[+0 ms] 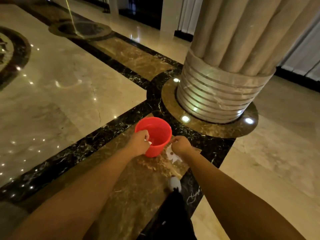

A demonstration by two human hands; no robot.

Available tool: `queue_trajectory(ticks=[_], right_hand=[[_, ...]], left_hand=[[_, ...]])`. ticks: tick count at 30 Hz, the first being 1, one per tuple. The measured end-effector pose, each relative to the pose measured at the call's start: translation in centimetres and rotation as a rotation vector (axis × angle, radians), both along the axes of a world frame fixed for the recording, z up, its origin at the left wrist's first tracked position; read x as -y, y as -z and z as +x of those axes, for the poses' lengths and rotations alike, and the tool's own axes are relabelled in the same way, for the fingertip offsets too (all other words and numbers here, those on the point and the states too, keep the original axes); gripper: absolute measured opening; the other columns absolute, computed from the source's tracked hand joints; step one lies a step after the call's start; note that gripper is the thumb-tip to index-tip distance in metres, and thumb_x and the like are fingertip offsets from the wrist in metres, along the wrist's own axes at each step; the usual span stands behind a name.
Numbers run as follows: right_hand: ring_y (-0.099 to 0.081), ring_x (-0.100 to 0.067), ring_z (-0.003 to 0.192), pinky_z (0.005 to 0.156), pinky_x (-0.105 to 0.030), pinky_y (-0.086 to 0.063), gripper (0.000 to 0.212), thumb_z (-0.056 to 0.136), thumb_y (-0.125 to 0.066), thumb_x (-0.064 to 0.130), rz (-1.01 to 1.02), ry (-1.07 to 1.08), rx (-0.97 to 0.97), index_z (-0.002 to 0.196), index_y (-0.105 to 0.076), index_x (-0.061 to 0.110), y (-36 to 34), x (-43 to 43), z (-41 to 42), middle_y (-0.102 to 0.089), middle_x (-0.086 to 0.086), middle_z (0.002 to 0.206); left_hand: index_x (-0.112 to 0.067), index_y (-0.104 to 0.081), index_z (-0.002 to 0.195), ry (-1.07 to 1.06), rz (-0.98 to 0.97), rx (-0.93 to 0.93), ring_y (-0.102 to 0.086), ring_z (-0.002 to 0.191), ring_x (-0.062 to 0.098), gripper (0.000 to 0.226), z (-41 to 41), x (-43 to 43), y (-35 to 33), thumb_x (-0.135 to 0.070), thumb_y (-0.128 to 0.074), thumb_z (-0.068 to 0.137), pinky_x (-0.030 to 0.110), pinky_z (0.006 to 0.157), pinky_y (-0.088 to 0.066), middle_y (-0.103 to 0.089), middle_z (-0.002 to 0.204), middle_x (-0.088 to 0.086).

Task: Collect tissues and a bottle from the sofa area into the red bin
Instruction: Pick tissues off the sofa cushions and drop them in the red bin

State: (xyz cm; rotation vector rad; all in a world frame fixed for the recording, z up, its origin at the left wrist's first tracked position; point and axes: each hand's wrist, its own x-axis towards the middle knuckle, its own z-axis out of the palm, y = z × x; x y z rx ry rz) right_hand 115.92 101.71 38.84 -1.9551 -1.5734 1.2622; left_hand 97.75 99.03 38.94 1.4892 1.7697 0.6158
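Observation:
A red bin [156, 126] stands upright on the marble floor in front of me, and I can see nothing inside it. My left hand [138, 143] is at the bin's near left rim, fingers closed on a small white tissue [149, 142] over the rim. My right hand [181, 145] is just right of the bin, pinching a larger white tissue [172, 154] that hangs below it, outside the bin. No bottle or sofa is in view.
A thick fluted stone column [220, 87] rises right behind the bin on a round brown base with floor lights. Polished marble floor [69, 94] spreads to the left. My leg and white shoe [174, 183] are below the hands.

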Motion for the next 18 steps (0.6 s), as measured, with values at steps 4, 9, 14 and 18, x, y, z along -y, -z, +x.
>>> queue_trajectory(ticks=[4, 9, 14, 18], right_hand=[[-0.062, -0.023, 0.082, 0.075, -0.039, -0.057, 0.028, 0.087, -0.045, 0.002, 0.005, -0.152, 0.009, 0.072, -0.068, 0.013, 3.9, -13.9, -1.1, -0.065, -0.002, 0.08], [-0.055, -0.022, 0.082, 0.077, -0.037, -0.05, 0.017, 0.085, -0.051, 0.004, 0.011, -0.301, 0.063, 0.079, -0.066, 0.009, 11.8, -31.6, -2.9, -0.06, -0.005, 0.079], [-0.063, -0.026, 0.104, 0.087, -0.032, -0.051, 0.021, 0.088, -0.058, 0.02, -0.083, -0.426, 0.114, 0.104, -0.07, 0.013, 17.9, -42.5, -4.5, -0.07, -0.004, 0.107], [-0.059, -0.024, 0.118, 0.103, -0.033, -0.045, 0.04, 0.091, -0.053, 0.037, -0.096, -0.512, 0.178, 0.129, -0.06, 0.025, 19.0, -47.3, -5.2, -0.062, -0.003, 0.133]], left_hand=[[-0.019, -0.043, 0.07, -0.054, -0.042, -0.018, -0.059, 0.072, 0.022, 0.025, -0.1, -12.2, 4.4, -0.001, -0.057, 0.083, 0.04, 0.066, -0.056, -0.057, 0.086, 0.008], [-0.013, -0.055, 0.094, -0.193, -0.078, -0.042, -0.056, 0.089, 0.02, 0.02, -0.3, -27.6, 11.5, -0.017, -0.068, 0.08, 0.028, 0.072, -0.042, -0.058, 0.095, 0.003], [-0.012, -0.053, 0.12, -0.329, -0.169, 0.062, -0.059, 0.104, 0.024, 0.052, -0.6, -36.7, 16.9, -0.021, -0.076, 0.075, 0.026, 0.073, -0.047, -0.059, 0.112, 0.003], [-0.013, -0.047, 0.136, -0.394, -0.257, 0.066, -0.051, 0.126, 0.029, 0.072, -1.3, -39.1, 18.2, -0.019, -0.08, 0.072, 0.044, 0.105, -0.043, -0.053, 0.137, 0.012]])
